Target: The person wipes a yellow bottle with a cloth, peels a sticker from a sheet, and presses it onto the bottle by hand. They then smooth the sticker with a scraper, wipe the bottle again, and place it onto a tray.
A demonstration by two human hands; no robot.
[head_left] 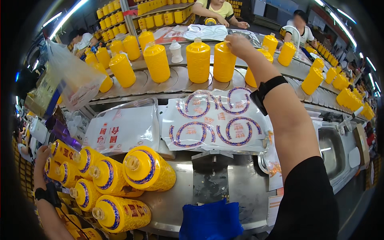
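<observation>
My right hand (239, 47) reaches to the conveyor, its fingers closed round the neck of a plain yellow bottle (225, 64). Just left of it stands another plain yellow bottle (198, 62). At the far left, my left hand (41, 155) is at the neck of a yellow bottle with red lettering (64, 152); its fingers are partly hidden. That bottle is in a group of decorated ones with patterned shoulder bands, such as the large bottle (154, 172). In front of me lies a sheet of curved band labels and red prints (216, 118).
A clear plastic bag (74, 74) hangs at the left. A stack of printed sheets (124, 128) lies beside the labels. A blue cloth (210, 222) sits on the metal table (172, 212); a sink (334, 150) is at the right. Co-workers sit beyond the conveyor (176, 80), including one in yellow (218, 12).
</observation>
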